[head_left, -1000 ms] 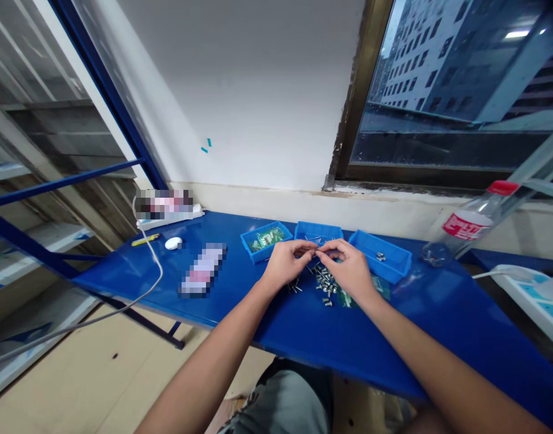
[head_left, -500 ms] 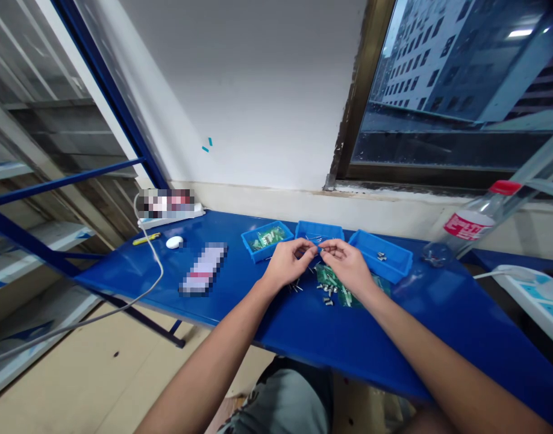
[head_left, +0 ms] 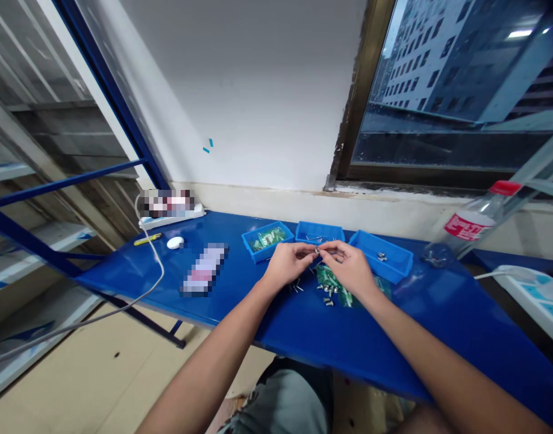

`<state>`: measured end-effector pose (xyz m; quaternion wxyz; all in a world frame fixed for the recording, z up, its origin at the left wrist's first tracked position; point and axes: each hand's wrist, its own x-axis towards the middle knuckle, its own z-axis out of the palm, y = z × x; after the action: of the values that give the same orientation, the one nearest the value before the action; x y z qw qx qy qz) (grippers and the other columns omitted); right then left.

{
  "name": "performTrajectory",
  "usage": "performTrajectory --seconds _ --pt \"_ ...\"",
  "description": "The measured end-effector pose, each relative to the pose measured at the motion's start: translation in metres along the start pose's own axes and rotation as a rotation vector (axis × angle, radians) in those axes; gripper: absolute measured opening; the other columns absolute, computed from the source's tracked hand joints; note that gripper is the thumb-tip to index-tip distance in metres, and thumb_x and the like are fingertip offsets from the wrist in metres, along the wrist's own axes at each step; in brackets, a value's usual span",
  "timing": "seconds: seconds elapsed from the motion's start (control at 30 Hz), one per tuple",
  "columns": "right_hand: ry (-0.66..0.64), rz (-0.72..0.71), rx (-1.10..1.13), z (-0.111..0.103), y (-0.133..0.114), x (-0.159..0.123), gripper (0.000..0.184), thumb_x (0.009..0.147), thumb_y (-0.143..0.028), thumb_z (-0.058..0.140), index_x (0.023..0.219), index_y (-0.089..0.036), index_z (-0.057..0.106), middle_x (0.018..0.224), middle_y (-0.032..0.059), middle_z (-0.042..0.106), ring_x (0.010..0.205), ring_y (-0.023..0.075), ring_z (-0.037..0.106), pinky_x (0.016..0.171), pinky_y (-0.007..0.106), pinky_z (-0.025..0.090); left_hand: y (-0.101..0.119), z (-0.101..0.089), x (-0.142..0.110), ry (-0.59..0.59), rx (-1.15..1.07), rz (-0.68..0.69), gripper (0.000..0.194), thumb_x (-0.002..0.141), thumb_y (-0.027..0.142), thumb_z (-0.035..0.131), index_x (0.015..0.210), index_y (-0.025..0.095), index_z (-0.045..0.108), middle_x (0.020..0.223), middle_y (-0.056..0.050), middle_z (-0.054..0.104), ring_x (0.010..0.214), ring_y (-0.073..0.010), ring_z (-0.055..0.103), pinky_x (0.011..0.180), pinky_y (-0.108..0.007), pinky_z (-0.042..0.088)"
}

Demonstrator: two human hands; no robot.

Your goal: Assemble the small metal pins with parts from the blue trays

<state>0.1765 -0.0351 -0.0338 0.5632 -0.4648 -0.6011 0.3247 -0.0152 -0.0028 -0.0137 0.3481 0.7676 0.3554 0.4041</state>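
Note:
Fingertips meet above the blue table, where my left hand (head_left: 291, 263) and my right hand (head_left: 346, 265) both pinch a small metal piece (head_left: 317, 249). Its exact kind is too small to make out. Beneath my right hand lie small green packets (head_left: 326, 276) and several short, thick metal bolts (head_left: 329, 300). Thin metal pins or screws (head_left: 296, 287) are scattered beside my left hand, partly covered by it. Behind the hands stand three blue bins: the left bin (head_left: 258, 258) has green packets, the middle bin (head_left: 319, 228) thin metal pieces, the right bin (head_left: 399, 265) a few bolts.
A plastic bottle with a red cap (head_left: 473, 223) stands at the right. To the left are a pixelated flat object (head_left: 205, 270), a white oval object (head_left: 175, 243), a yellow cutter (head_left: 147, 239) and a cable (head_left: 161, 274). A power strip (head_left: 534, 295) lies far right.
The fingertips of both hands have drawn closer together, and the small metal piece between them shows more plainly. The things on the table have not moved.

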Motion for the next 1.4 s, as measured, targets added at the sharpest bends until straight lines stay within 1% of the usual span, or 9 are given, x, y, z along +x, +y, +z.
performTrajectory --seconds 0.13,0.3,0.5,0.7,0.9,1.03,1.2,1.3,1.4 --pt "0.036 0.074 0.047 0.001 0.001 0.0 0.036 0.08 -0.05 0.084 0.096 -0.019 0.074 0.092 0.0097 0.079 0.088 0.0257 0.077 0.085 0.041 0.065 -0.001 0.0 -0.001 -0.005 0.051 0.017 0.019 0.093 0.027 0.072 0.106 0.019 0.084 0.105 -0.006 0.083 0.093 -0.0245 0.081 0.088 -0.034 0.065" --pt "0.014 0.086 0.055 0.002 0.004 0.001 0.04 0.077 -0.051 0.086 0.096 -0.019 0.071 0.089 0.0079 0.077 0.084 0.0229 0.075 0.082 0.038 0.064 -0.002 0.0 0.0 0.051 0.102 0.04 0.015 0.089 0.019 0.074 0.101 0.019 0.083 0.098 -0.005 0.084 0.087 -0.0213 0.081 0.085 -0.031 0.065" --pt "-0.067 0.088 0.062 0.001 0.003 0.001 0.035 0.082 -0.05 0.082 0.095 -0.02 0.072 0.09 0.0075 0.076 0.086 0.0231 0.074 0.082 0.039 0.063 0.0 -0.002 0.0 0.061 0.116 0.045 0.014 0.088 0.016 0.073 0.099 0.019 0.082 0.096 -0.004 0.084 0.087 -0.0211 0.081 0.085 -0.033 0.065" --pt "-0.018 0.087 0.031 0.003 0.002 0.0 0.031 0.079 -0.045 0.083 0.092 -0.021 0.068 0.09 0.0069 0.075 0.085 0.0227 0.073 0.08 0.038 0.063 0.0 -0.001 0.001 0.049 0.037 0.041 0.015 0.088 0.017 0.074 0.102 0.018 0.08 0.1 -0.006 0.083 0.09 -0.0209 0.08 0.088 -0.034 0.065" --pt "0.003 0.012 0.031 0.002 -0.002 0.001 0.033 0.082 -0.041 0.08 0.106 -0.021 0.068 0.099 0.0083 0.073 0.091 0.0223 0.072 0.086 0.039 0.062 -0.006 0.002 0.004 0.053 -0.285 -0.034 0.027 0.086 0.015 0.076 0.113 0.013 0.072 0.108 -0.014 0.081 0.096 -0.0217 0.08 0.093 -0.038 0.065" --pt "-0.011 -0.044 -0.059 0.002 -0.005 -0.001 0.037 0.088 -0.04 0.075 0.119 -0.021 0.069 0.101 0.0083 0.074 0.09 0.0221 0.072 0.083 0.038 0.062 -0.009 0.002 0.005 0.057 -0.343 -0.056 0.033 0.085 0.013 0.077 0.116 0.011 0.069 0.105 -0.015 0.081 0.094 -0.0209 0.08 0.091 -0.037 0.065" --pt "0.099 -0.204 -0.368 -0.007 -0.006 0.002 0.026 0.091 -0.033 0.067 0.115 -0.024 0.068 0.1 0.0064 0.075 0.077 0.021 0.066 0.079 0.038 0.057 -0.005 -0.001 0.004 0.088 -0.118 -0.014 0.026 0.09 0.019 0.073 0.116 0.014 0.071 0.103 -0.011 0.081 0.093 -0.0204 0.079 0.089 -0.035 0.064" --pt "0.162 -0.322 -0.564 -0.016 -0.006 0.008 0.011 0.091 -0.027 0.062 0.101 -0.024 0.066 0.096 0.0073 0.073 0.084 0.0249 0.065 0.082 0.04 0.054 0.001 -0.003 0.003 0.104 0.062 0.011 0.023 0.095 0.023 0.068 0.116 0.018 0.072 0.102 -0.008 0.081 0.092 -0.0207 0.078 0.086 -0.034 0.063" --pt "0.179 -0.403 -0.652 -0.024 -0.009 0.013 0.008 0.093 -0.023 0.057 0.096 -0.025 0.064 0.095 0.0085 0.071 0.094 0.028 0.065 0.088 0.041 0.052 0.005 -0.005 0.002 0.107 0.132 0.031 0.021 0.098 0.027 0.064 0.115 0.019 0.074 0.101 -0.007 0.081 0.091 -0.0213 0.078 0.082 -0.033 0.062"
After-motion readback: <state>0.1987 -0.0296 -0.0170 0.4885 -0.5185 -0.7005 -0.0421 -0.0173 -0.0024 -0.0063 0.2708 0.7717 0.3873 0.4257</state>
